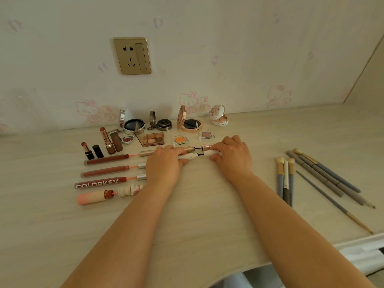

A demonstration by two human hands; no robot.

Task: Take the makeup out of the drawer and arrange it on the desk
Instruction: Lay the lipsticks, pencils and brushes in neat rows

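Observation:
Both hands work on a white mascara-like tube in the middle of the pale desk (199,204). My left hand (164,163) grips the white tube body (190,156). My right hand (230,156) grips its white cap (211,153), pulled a short way off so a thin dark wand shows between them. Just behind lies a gold tube (188,149) with a pink-gold cap, also pulled apart. Lip glosses (106,160) lie in rows at the left. Open lipsticks (107,142) stand behind them.
Open compacts (133,123) line the wall, with eyeshadow palettes (154,139) in front. Makeup brushes (285,179) and longer grey brushes (324,175) lie at the right. A wall socket (132,56) is above. The desk's front edge curves at the lower right.

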